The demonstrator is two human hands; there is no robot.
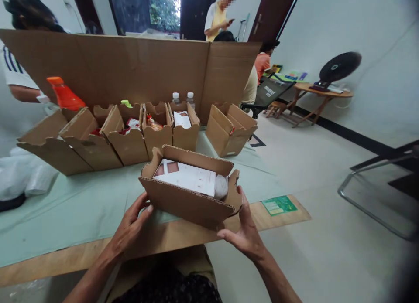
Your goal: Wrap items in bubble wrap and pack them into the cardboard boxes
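Note:
Between my two hands is an open cardboard box (190, 205), turned at an angle near the table's front edge. Inside it lie a white carton (186, 177) with brown squares and a pale, rounded object (221, 186) whose kind I cannot make out. My left hand (132, 220) grips the box at its lower left corner, thumb on the near side. Around the right end curls my right hand (244, 229), its thumb low on the front and its fingers partly hidden behind the wall. Whether the box's bottom touches the table is hard to tell.
Behind stands a row of cardboard bins (127, 148) holding packets and bottles, one an orange-red bottle (67, 94). Another bin (229, 131) stands apart at right. A tall cardboard panel (140, 72) backs the table (94, 211). Clear plastic (29, 172) lies left. Other people are beyond.

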